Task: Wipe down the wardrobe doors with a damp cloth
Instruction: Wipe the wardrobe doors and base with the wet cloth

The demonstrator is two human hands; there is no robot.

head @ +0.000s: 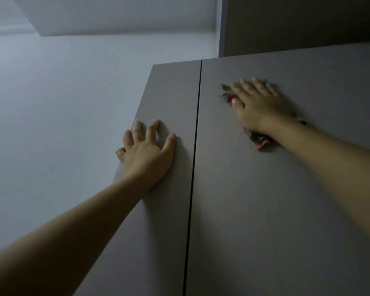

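From the head camera, looking up: my right hand (257, 105) is flat against the right wardrobe door (286, 189), fingers straight and spread, pressing the cloth (259, 138) onto the panel. The cloth is mostly hidden under my palm; green and red bits of it poke out past my fingertips and below my wrist. It sits high on that door, just right of the dark gap (193, 167) between the two doors and not far under the door's top edge. My hand is a little blurred.

My left hand (146, 153) is on the left wardrobe door (154, 231), on the other side of the gap, lower than the cloth. Its heel rests on the panel, fingers bent with the tips touching the surface, thumb stretched toward the gap. It holds nothing. My little finger hangs over the door's outer edge.

Left of that door is a pale wall (62, 114). Above the doors a darker panel (297, 22) rises, with the ceiling (115, 16) beside it.
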